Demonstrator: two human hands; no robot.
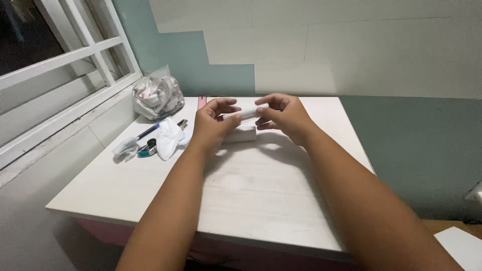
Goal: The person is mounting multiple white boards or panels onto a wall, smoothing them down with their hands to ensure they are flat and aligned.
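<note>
Both my hands are raised over the far middle of a white table [261, 200]. Between them is a small white tube-like object [243, 114], held level. My left hand [213, 123] pinches its left end with thumb and fingers. My right hand [283, 116] grips its right end. Just below the hands a white rectangular block [241, 134] lies on the table, partly hidden by my left hand.
At the table's left lie a crumpled clear bag of stuff [158, 96], a white cloth [169, 136], a blue pen [148, 132] and a small teal and black item [147, 149]. A pink ruler [202, 102] lies at the back. A window frame [65, 65] runs along the left.
</note>
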